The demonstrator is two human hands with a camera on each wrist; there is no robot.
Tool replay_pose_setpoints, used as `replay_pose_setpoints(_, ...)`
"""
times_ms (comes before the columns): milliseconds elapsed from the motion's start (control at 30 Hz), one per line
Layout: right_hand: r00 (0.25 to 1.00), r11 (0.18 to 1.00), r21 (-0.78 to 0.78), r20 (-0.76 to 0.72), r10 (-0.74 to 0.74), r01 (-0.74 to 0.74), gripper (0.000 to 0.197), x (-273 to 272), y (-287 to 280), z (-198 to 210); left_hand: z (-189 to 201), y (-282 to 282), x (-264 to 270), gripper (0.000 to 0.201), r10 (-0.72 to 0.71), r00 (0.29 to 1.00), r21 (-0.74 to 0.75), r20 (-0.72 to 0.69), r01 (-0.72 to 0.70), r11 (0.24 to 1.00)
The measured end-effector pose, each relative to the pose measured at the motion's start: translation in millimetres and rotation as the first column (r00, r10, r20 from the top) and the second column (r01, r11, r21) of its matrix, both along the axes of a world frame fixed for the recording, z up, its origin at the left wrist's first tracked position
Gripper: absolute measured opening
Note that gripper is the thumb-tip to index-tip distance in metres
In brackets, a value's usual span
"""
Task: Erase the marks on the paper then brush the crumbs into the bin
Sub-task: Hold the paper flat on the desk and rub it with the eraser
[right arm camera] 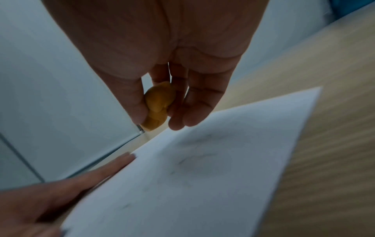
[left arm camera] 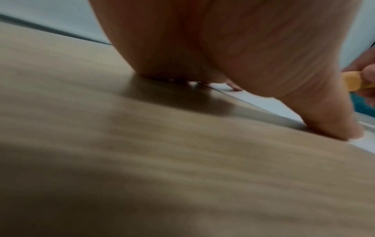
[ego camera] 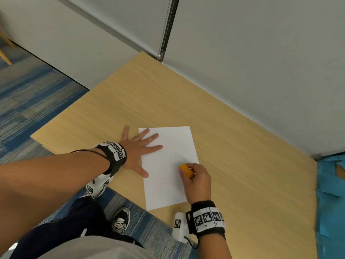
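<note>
Your white sheet of paper [ego camera: 168,165] is lying flat on the desk, carrying faint smudged pencil marks [right arm camera: 194,158]. The orange eraser [ego camera: 185,171], a lumpy rounded piece, is sitting over the sheet's right edge.

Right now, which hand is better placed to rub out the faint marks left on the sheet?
The right hand: it grips the orange eraser over the paper, near the faint pencil marks. The left hand lies flat with fingers spread on the sheet's edge, pinning it to the table.
</note>
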State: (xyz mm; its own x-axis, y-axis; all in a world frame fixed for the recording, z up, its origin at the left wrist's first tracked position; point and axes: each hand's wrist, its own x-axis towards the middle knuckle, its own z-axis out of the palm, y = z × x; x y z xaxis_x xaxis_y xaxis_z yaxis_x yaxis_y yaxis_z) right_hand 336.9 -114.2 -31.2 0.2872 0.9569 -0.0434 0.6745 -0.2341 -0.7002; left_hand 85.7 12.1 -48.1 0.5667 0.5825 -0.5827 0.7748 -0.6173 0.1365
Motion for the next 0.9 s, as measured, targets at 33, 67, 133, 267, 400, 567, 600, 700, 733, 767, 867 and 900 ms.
replay_pose_setpoints(33,0.999,0.999,-0.004,0.002,0.046,-0.046,0.029,-10.2,4.8,-0.9,-1.0,0.1,1.6,0.118,0.000,1.000,0.001,-0.006,0.000,1.000)
replay_pose_setpoints(67,0.996,0.996,-0.011,0.010,0.092,-0.092,0.029,-20.2,10.4,-2.9,-2.1,0.1,2.7,0.116,0.006,1.000,-0.001,-0.003,-0.006,1.000)
replay_pose_setpoints(133,0.986,0.985,-0.041,0.014,0.169,-0.168,0.029,-38.7,22.8,-6.7,-3.6,-0.4,3.1,0.113,0.023,1.000,-0.001,0.012,-0.023,1.000)
replay_pose_setpoints(267,0.967,0.964,-0.080,-0.027,0.253,-0.254,0.025,-64.7,46.7,-8.8,-4.6,-0.8,3.6,0.117,0.020,1.000,0.006,0.005,-0.020,1.000)
replay_pose_setpoints(400,0.959,0.957,-0.079,-0.064,0.275,-0.279,0.024,-75.9,59.4,-8.2,-3.1,2.1,4.9,0.124,0.034,0.999,-0.006,-0.005,-0.034,0.999)
replay_pose_setpoints(567,0.961,0.948,-0.167,0.013,0.278,-0.272,0.016,-72.5,59.0,-11.3,-2.0,2.2,6.1,0.129,0.052,0.999,-0.001,-0.007,-0.052,0.999)
replay_pose_setpoints(600,0.960,0.948,-0.168,0.024,0.278,-0.270,0.016,-73.3,57.0,-11.3,-2.1,2.0,6.2,0.127,0.052,0.999,-0.002,-0.004,-0.052,0.999)
replay_pose_setpoints(700,0.954,0.948,-0.153,0.071,0.293,-0.279,0.018,-79.3,50.2,-11.5,-1.8,1.9,5.3,0.121,0.046,0.999,-0.008,0.000,-0.046,0.999)
replay_pose_setpoints(733,0.951,0.948,-0.146,0.084,0.297,-0.283,0.017,-80.4,48.5,-11.0,-1.9,2.0,5.0,0.119,0.047,0.999,-0.009,0.004,-0.047,0.999)
replay_pose_setpoints(767,0.950,0.949,-0.136,0.096,0.299,-0.285,0.017,-79.8,46.8,-10.4,-2.0,2.0,5.0,0.118,0.047,0.999,-0.009,0.007,-0.047,0.999)
replay_pose_setpoints(867,0.956,0.964,-0.117,0.143,0.255,-0.239,0.016,-70.8,44.5,-9.6,-1.6,2.5,6.0,0.119,0.042,0.999,-0.010,0.002,-0.042,0.999)
replay_pose_setpoints(900,0.963,0.973,-0.101,0.157,0.220,-0.206,0.016,-68.3,43.7,-9.3,-1.9,2.4,6.0,0.119,0.040,0.999,-0.009,-0.004,-0.040,0.999)
